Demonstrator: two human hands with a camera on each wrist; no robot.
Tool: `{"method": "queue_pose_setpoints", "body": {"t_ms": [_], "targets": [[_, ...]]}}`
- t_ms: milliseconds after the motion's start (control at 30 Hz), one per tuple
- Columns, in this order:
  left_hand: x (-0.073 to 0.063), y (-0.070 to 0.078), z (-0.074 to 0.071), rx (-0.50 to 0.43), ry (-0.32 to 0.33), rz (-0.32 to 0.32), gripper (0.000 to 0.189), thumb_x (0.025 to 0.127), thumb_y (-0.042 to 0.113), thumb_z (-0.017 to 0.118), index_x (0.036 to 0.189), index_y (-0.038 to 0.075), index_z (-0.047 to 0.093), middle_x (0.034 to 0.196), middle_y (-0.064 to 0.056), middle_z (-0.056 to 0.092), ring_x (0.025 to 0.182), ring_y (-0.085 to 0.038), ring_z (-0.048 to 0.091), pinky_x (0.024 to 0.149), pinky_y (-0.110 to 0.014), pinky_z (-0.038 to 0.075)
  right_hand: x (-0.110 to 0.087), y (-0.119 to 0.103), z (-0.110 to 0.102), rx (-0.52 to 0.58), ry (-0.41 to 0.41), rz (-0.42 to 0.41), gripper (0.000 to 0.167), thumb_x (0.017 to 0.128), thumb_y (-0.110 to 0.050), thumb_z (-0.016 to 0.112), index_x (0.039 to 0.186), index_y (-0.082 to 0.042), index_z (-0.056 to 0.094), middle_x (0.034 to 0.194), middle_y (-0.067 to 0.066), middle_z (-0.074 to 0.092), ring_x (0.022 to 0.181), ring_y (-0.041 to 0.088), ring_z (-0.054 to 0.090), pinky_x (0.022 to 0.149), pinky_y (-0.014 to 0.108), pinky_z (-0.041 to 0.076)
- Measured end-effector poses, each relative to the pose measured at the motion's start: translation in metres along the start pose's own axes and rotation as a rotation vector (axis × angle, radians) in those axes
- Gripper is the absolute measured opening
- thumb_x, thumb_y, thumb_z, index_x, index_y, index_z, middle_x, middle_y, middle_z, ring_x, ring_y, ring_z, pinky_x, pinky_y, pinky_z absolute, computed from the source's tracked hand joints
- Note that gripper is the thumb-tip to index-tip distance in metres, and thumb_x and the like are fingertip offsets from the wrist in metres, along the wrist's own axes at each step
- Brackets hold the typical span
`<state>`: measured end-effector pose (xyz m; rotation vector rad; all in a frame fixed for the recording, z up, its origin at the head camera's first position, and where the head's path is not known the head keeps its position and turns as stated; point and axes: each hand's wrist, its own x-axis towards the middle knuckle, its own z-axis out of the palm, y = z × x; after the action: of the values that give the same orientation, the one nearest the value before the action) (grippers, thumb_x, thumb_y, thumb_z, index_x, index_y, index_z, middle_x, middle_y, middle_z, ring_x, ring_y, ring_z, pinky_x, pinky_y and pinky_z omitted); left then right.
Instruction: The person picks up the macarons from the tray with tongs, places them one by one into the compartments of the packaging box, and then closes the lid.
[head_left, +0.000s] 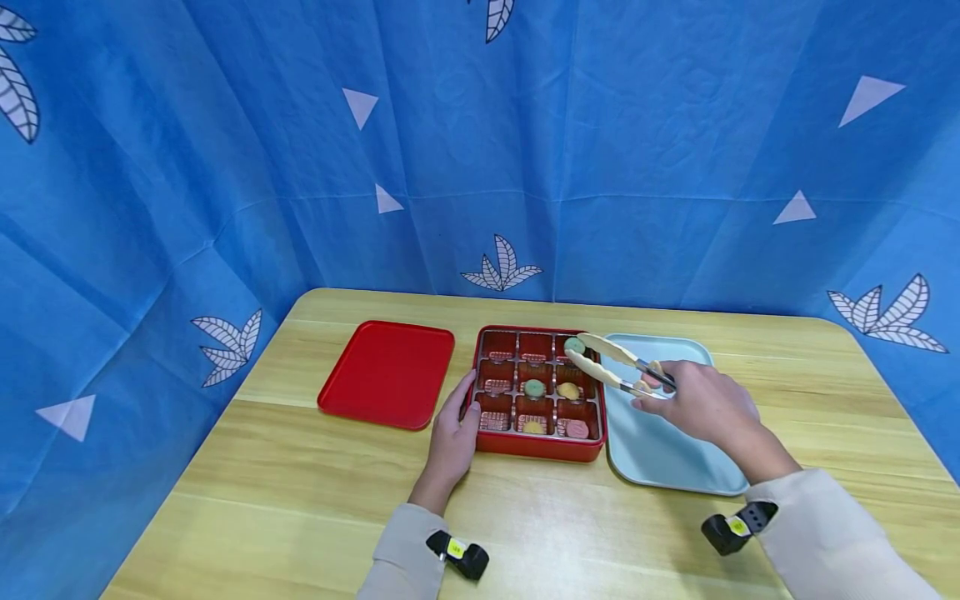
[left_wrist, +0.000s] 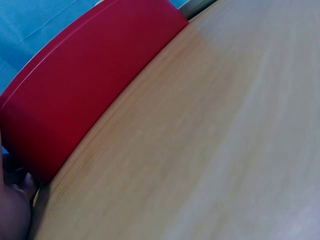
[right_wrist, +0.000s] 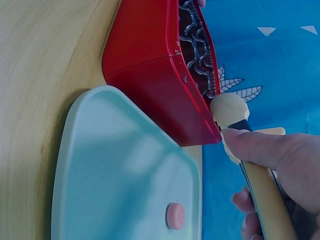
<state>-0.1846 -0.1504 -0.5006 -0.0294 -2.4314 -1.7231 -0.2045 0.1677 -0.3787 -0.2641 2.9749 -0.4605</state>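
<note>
A red box [head_left: 540, 446] holds a clear divided insert with several compartments. My left hand [head_left: 453, 433] rests along its left side, fingers lying against the wall. In my right hand [head_left: 705, 402] I grip tongs [head_left: 609, 377] with cream tips, reaching over the box's right edge. Between the tips, at the back right compartment, is a green round piece [head_left: 574, 345]; whether they squeeze it I cannot tell. Another green piece [head_left: 534, 388] sits in the centre compartment, a yellow one [head_left: 568, 391] right of it. The front row holds a yellow piece [head_left: 534, 427] and a pink piece [head_left: 577, 429].
Close to the box's right side lies a light blue tray [head_left: 675, 458], under my right hand. One pink round piece [right_wrist: 175, 216] lies on it. A flat red tray or lid [head_left: 390, 375] lies left of the box. Behind the wooden table [head_left: 300, 500] hangs a blue curtain [head_left: 465, 150].
</note>
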Motion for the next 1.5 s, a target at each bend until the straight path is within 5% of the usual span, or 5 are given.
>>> {"method": "queue_pose_setpoints", "body": {"t_ms": [1100, 1500], "targets": [[0.001, 0.001, 0.001, -0.012, 0.0, 0.0, 0.047, 0.098, 0.017, 0.043, 0.144, 0.026, 0.039, 0.147, 0.002, 0.039, 0.136, -0.017, 0.034, 0.11, -0.042, 0.032, 0.001, -0.006, 0.001, -0.016, 0.006, -0.015, 0.039, 0.077, -0.047, 0.07, 0.07, -0.016, 0.047, 0.064, 0.001, 0.043, 0.058, 0.017, 0.042, 0.044, 0.03, 0.028], [0.0, 0.0, 0.001, -0.032, 0.0, -0.01, 0.047, 0.098, 0.015, 0.043, 0.144, 0.026, 0.039, 0.148, 0.002, 0.038, 0.136, -0.019, 0.034, 0.11, -0.042, 0.034, -0.004, 0.009, -0.001, 0.006, 0.019, 0.02, 0.047, 0.077, -0.058, 0.066, 0.093, -0.014, 0.06, 0.066, 0.002, 0.043, 0.06, 0.018, 0.042, 0.045, 0.029, 0.028]]}}
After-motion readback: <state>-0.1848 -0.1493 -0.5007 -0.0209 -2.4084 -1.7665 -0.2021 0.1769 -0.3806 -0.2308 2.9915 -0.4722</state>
